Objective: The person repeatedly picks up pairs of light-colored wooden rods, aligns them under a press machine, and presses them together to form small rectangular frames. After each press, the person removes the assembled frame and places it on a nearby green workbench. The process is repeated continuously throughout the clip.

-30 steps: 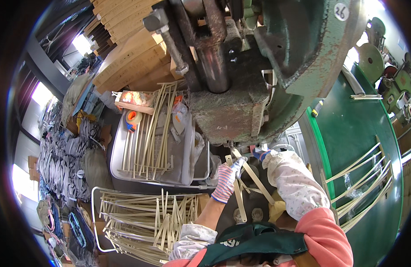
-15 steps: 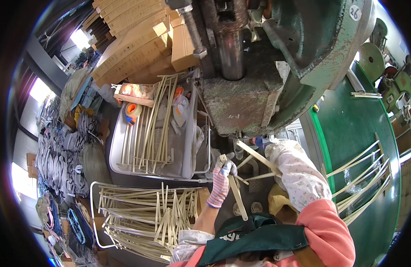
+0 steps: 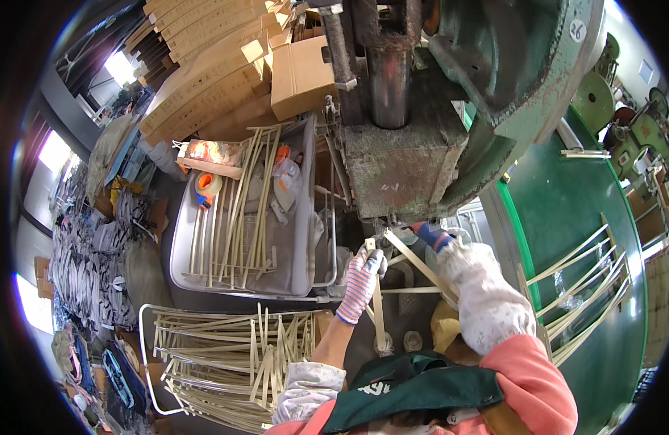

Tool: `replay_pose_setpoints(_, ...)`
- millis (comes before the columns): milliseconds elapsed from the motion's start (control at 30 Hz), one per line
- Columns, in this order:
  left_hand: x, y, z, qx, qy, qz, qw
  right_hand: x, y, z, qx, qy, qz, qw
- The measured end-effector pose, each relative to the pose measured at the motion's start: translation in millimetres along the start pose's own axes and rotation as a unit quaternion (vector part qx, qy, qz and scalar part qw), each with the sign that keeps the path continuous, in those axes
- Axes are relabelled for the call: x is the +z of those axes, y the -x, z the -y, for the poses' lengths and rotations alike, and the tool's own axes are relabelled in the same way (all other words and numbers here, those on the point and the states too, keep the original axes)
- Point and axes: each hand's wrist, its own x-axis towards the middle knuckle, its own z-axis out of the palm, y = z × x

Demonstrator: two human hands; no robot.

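Note:
My left hand (image 3: pixel 361 283), in a striped knit glove, is closed around a cream flat strip (image 3: pixel 378 312). The strip's holed upper end stands above my thumb, and its length hangs toward my apron. Another cream strip (image 3: pixel 421 264) slants from under the press ram (image 3: pixel 396 167) down to my right sleeve. My right hand (image 3: pixel 434 236), in a darker blue and red glove, reaches in beneath the ram at its right side. Its fingertips are small and partly hidden, so whether they grip anything does not show.
A white-rimmed tray (image 3: pixel 309 217) at left carries long strips, a tape roll (image 3: pixel 206 187) and a box. Below it, a wire-framed rack (image 3: pixel 147 348) is piled with strips. More strips (image 3: pixel 588 297) lie on the green table (image 3: pixel 559 196) at right. Cartons (image 3: pixel 302 76) stand behind.
My left hand has turned its strip more upright and shifted slightly lower. My right glove shows more clearly beside the ram as the sleeve has drawn back.

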Motion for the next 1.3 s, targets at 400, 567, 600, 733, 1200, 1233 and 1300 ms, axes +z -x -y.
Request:
replay_pose_setpoints(400, -5, -7, 1, -0.008, -0.002, 0.006, 1.0, 22, 14, 32, -0.048, -0.111, -0.044, 0.992)
replay_pose_setpoints(567, -16, -14, 10, 0.015, -0.051, -0.028, 0.998, 15, 58, 30, -0.167, 0.276, -0.018, 0.947)
replay_pose_setpoints(600, -16, -14, 9, 0.021, -0.05, -0.03, 0.998, 16, 73, 33, -0.175, 0.226, -0.01, 0.958)
replay_pose_setpoints(733, -8, -14, -2, -0.035, -0.101, -0.015, 0.994, 14, 91, 59, -0.21, 0.19, -0.031, 0.958)
replay_pose_setpoints(1200, -10, -13, -39, -0.065, -0.09, 0.014, 0.994, 25, 120, 100, 0.021, 0.024, 0.023, 0.999)
replay_pose_setpoints(1233, -6, -11, -41, -0.096, -0.047, 0.023, 0.994, 25, 121, 106, 0.031, -0.009, 0.013, 0.999)
replay_pose_setpoints(1300, 4, -11, -46, -0.036, -0.048, 0.067, 0.996, 28, 123, 116, 0.044, -0.038, 0.015, 0.998)
